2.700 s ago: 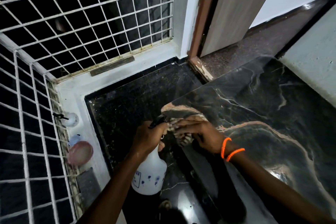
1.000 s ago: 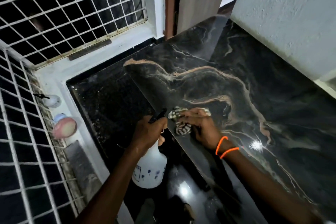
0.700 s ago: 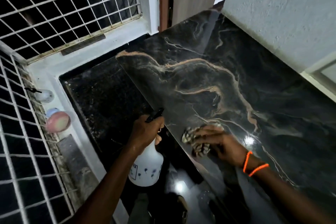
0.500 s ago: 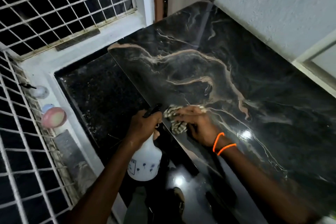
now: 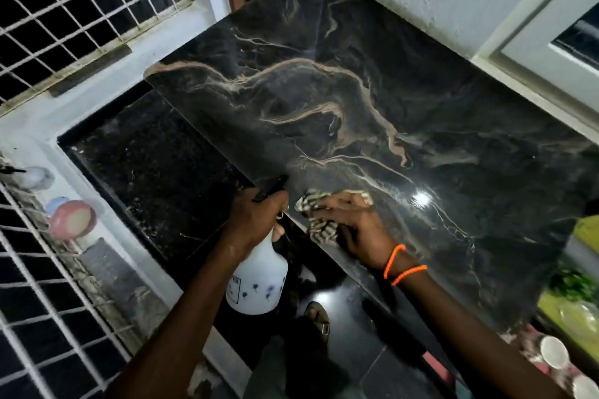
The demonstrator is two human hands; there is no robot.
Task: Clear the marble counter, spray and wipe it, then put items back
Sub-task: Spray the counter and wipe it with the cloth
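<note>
The black marble counter (image 5: pixel 372 100) with tan veins fills the middle and right of the head view. My right hand (image 5: pixel 355 230), with orange bands at the wrist, presses a striped cloth (image 5: pixel 312 204) flat on the counter's near left edge. My left hand (image 5: pixel 256 215) grips the neck of a white spray bottle (image 5: pixel 257 278) with a black trigger, held upright just off the counter's edge, beside the cloth. The bottle's nozzle sticks out past my fingers.
A white metal window grille (image 5: pixel 64 3) runs along the left and far side. On its sill sit a pink round item (image 5: pixel 73 219) and a small white bottle (image 5: pixel 34 176). White cups (image 5: pixel 554 356) and green things (image 5: pixel 577 288) show at the right edge. A sandalled foot (image 5: pixel 319 317) stands below.
My right hand slid the cloth along the counter's near edge, out to the right and back toward the bottle. My left hand kept the bottle in place. The view shifted, revealing cups at right.
</note>
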